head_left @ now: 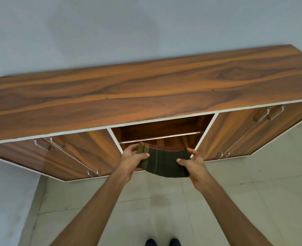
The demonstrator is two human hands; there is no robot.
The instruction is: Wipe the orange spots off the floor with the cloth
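We hold the cloth (164,162) stretched between both hands, the left hand (130,162) pinching its 9 o'clock end and the right hand (195,166) its 3 o'clock end, in front of the cabinet's (146,89) open middle shelf. No orange spots show on the floor (253,192) here. A loose pinch could drop the cloth, and we could wipe the wrong patch.
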